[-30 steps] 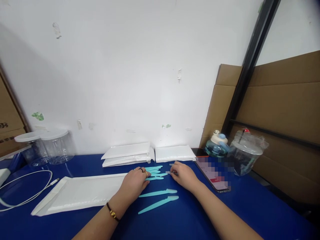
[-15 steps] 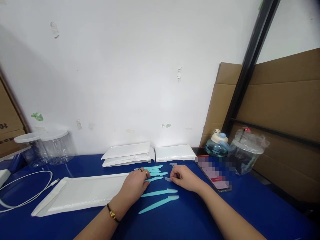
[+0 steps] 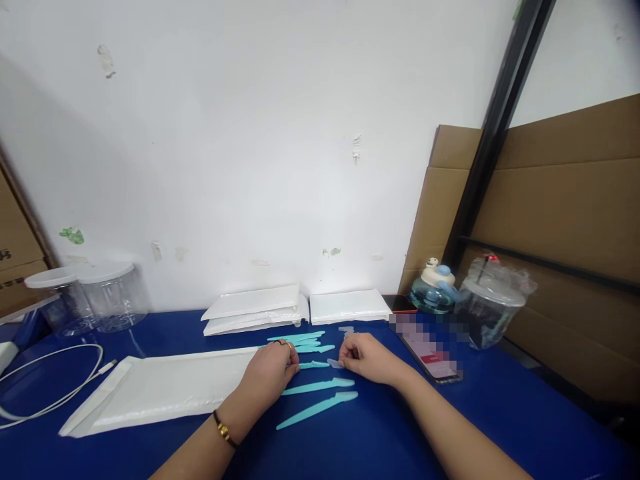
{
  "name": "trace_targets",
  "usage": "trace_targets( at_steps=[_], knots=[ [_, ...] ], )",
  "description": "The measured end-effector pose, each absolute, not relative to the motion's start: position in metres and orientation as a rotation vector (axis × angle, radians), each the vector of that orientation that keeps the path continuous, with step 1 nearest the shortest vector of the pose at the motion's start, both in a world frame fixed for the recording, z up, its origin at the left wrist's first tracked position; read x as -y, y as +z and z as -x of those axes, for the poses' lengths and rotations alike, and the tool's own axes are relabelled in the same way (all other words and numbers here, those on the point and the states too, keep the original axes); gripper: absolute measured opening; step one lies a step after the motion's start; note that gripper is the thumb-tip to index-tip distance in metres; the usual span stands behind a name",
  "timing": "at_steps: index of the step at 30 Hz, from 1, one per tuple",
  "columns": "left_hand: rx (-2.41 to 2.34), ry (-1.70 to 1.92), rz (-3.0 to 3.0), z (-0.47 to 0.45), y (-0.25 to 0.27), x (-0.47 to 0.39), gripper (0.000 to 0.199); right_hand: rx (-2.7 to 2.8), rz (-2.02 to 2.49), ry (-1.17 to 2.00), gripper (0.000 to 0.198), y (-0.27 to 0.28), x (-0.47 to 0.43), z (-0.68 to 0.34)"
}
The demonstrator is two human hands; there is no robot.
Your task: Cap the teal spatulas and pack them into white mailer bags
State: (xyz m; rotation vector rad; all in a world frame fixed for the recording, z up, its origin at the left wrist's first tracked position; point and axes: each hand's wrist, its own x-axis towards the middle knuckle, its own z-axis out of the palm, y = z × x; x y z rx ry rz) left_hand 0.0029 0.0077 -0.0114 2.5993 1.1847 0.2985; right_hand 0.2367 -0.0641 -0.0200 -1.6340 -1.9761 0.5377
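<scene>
My left hand (image 3: pixel 270 372) is closed, thumb and fingers pinching a teal eyebrow razor (image 3: pixel 315 365) whose blade end points right. Opposite it, my right hand (image 3: pixel 369 358) pinches a small clear blade cap (image 3: pixel 335 364), close to the razor's tip; whether they touch I cannot tell. Nearer to me lie a capped-looking teal razor (image 3: pixel 320 386) and another razor (image 3: pixel 317 410), both slanting up to the right. Beyond my left fingers several more teal razors (image 3: pixel 303 338) lie in a loose pile. Small clear caps (image 3: pixel 346 329) rest behind my right hand.
A white padded envelope (image 3: pixel 170 383) lies at left, beside a white cable (image 3: pixel 100 370). White packets (image 3: pixel 255 308) and another white stack (image 3: pixel 350 307) sit by the wall. A phone (image 3: pixel 430 353), a teal bottle (image 3: pixel 434 293) and a bagged cup (image 3: pixel 493 307) stand right; clear jars (image 3: pixel 115 300) far left.
My left hand has drawn one razor toward me, away from the pile, and its tip now faces the cap. My right hand has shifted slightly, the cap still in its fingers.
</scene>
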Motion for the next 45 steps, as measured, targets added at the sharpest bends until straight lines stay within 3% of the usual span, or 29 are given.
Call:
trace_targets(
  at_steps=[15, 28, 36, 41, 45],
  knots=[
    [-1.171, 0.312, -2.566, -0.005, -0.008, -0.007, 0.007, 2.06, 1.639, 0.332, 0.009, -0.015, 0.066, -0.235],
    [-1.02, 0.299, -2.482, -0.01, -0.011, 0.006, 0.013, 2.049, 1.538, 0.565, 0.009, -0.009, 0.071, -0.231],
    [-1.083, 0.385, -2.779, -0.001, -0.012, -0.019, 0.023, 1.804, 1.804, 0.193, 0.012, -0.001, 0.071, -0.28],
    [-1.069, 0.339, -2.833, -0.004, -0.007, -0.015, 0.019, 1.892, 1.888, 0.277, 0.006, -0.007, 0.072, -0.276],
    [-1.006, 0.33, -2.904, -0.004, -0.002, -0.011, 0.027, 1.877, 1.853, 0.358, 0.004, -0.012, 0.071, -0.268]
  ],
)
